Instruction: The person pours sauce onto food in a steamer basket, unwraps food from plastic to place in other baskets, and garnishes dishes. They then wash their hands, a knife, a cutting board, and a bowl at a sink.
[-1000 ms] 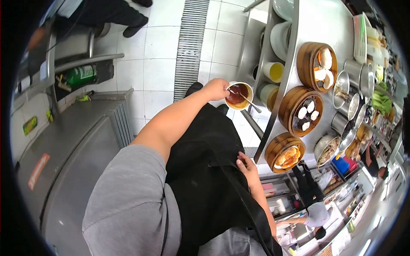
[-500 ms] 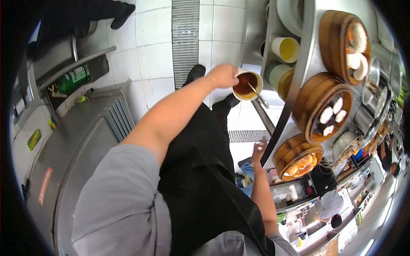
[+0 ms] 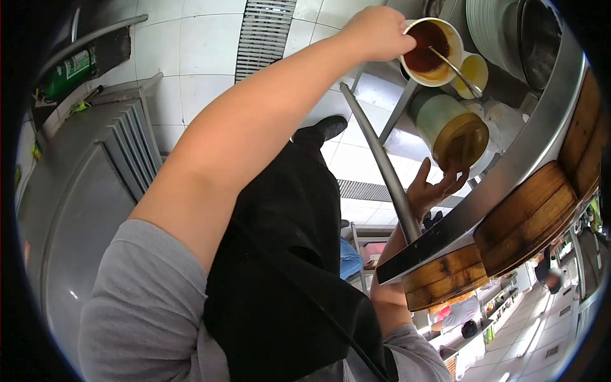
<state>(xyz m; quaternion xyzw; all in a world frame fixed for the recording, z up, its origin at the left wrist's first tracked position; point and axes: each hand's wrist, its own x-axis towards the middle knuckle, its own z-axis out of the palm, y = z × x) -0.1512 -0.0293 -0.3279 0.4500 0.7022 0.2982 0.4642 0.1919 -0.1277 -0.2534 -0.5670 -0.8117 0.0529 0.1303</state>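
Observation:
My left hand (image 3: 379,35) is closed on the rim of a white cup (image 3: 457,54). Reddish-brown sauce shows inside, and a metal spoon (image 3: 455,70) leans out over the rim. Just past it, a yellow-lined cup (image 3: 474,75) stands on the shelf under the counter. My right hand (image 3: 436,191) reaches below the counter edge with its fingers spread. Its fingertips are at the golden-brown round end of a pale green container (image 3: 439,118); whether they touch cannot be made out. That round end may be a lid or the contents.
Wooden steamers (image 3: 528,216) sit along the metal counter edge (image 3: 496,191). Stacked plates (image 3: 493,35) are on the lower shelf. A slanting metal bar (image 3: 382,159) runs below the counter. To the left is a metal cabinet (image 3: 70,210). Other people are in the distance.
My left hand has carried the sauce cup towards the lower shelf, up and right in view. My right hand has moved from outside the counter edge to beside the green container.

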